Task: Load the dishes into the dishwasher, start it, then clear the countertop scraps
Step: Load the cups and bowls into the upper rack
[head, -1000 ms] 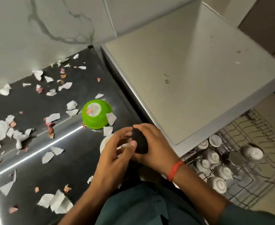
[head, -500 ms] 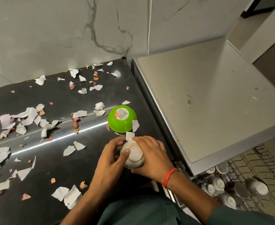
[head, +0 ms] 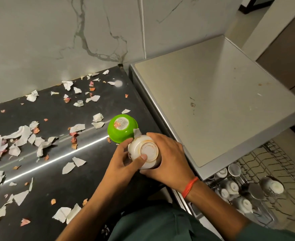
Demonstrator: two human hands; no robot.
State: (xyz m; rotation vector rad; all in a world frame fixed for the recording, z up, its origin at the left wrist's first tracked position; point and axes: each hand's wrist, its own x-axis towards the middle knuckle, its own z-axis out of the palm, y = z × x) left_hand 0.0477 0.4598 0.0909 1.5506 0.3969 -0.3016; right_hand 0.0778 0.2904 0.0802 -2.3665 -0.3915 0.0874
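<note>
The countertop (head: 59, 171) is showing a dark, glossy, smooth finish and is reflecting a bright streak of light. Scraps (head: 21, 138) of torn matt paper, white and pinkish, are lying across it. The green bowl (head: 121, 132) is appearing as shiny smooth plastic with a paper label on its base. The white bowl (head: 144, 152) is looking like glazed ceramic, glossy, with orange staining. The dishwasher top (head: 212, 105) is presenting a matt, brushed metallic surface with small marks. The rack (head: 272, 171) is showing thin wire. The wall (head: 56, 32) is appearing as smooth veined marble
</note>
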